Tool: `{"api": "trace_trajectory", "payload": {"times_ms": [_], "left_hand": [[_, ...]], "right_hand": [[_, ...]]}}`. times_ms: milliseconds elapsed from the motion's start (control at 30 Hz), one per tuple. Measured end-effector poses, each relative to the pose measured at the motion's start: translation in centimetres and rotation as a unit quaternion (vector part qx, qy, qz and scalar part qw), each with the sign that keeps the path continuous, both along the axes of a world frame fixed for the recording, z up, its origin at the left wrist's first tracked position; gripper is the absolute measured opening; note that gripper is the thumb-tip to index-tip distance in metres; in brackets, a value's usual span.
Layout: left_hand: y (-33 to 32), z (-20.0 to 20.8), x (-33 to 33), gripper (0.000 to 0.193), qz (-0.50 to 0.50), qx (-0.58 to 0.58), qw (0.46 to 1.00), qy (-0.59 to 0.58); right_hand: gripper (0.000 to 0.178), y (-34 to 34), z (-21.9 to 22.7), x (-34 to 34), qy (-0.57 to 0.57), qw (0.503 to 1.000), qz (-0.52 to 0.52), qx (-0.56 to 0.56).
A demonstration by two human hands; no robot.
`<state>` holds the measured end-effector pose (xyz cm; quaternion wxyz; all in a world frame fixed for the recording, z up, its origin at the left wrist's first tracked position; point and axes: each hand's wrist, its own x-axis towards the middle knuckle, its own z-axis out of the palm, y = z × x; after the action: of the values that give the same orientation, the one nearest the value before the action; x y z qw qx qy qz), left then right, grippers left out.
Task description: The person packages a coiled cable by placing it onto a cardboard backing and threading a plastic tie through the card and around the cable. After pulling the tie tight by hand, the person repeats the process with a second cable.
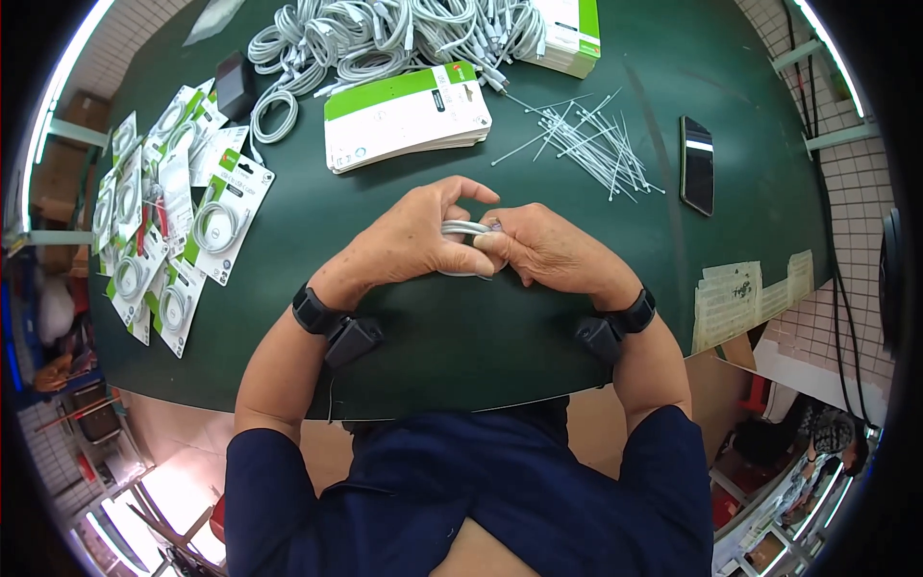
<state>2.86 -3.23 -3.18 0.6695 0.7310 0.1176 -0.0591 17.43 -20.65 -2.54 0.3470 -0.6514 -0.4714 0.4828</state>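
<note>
Over the middle of the green table (452,356), a coiled white cable (465,228) sits between my two hands. My left hand (409,231) curls round the coil's left side, thumb below and index finger raised above. At its right side, my right hand (553,248) is closed in a pinch on the coil; its fingers partly hide what they grip. Just beyond my hands lies a stack of white and green cards (406,123). Thin white cable ties (588,144) are scattered to the right of that stack.
A heap of coiled white cables (385,38) lies at the back, beside another card stack (562,43). Carded cables (216,226) pile up on the left, near a black box (234,87). A phone (697,165) and taped-down paper (731,303) are on the right.
</note>
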Motion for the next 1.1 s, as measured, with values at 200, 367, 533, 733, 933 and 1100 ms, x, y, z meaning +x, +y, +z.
{"api": "trace_trajectory", "payload": {"times_ms": [200,367,533,733,933,1100], "left_hand": [[-0.3,1.8,0.3,0.054,-0.069,0.181,0.981,0.015],[-0.1,0.7,-0.5,0.058,-0.072,0.308,0.947,-0.052],[-1.3,3.3,-1.3,0.067,-0.002,0.284,0.956,-0.067],[-2.7,7.1,-1.7,0.086,0.272,0.471,0.763,-0.348],[-5.8,5.3,-2.5,0.09,0.103,0.457,0.811,-0.35],[-6.1,2.7,-0.6,0.09,0.093,0.497,0.802,-0.317]], "right_hand": [[0.028,-0.4,-1.3,-0.9,-0.165,0.982,0.034,0.092],[0.027,0.2,-0.3,-2.6,-0.236,0.97,0.032,0.054],[0.031,-0.1,-1.1,-1.5,-0.236,0.955,0.008,0.18],[0.04,-1.1,1.0,0.5,0.034,0.983,-0.128,0.127],[0.043,-1.5,1.9,0.5,0.184,0.955,-0.167,0.162],[0.042,-1.3,1.3,-0.1,0.217,0.946,-0.178,0.165]]}}
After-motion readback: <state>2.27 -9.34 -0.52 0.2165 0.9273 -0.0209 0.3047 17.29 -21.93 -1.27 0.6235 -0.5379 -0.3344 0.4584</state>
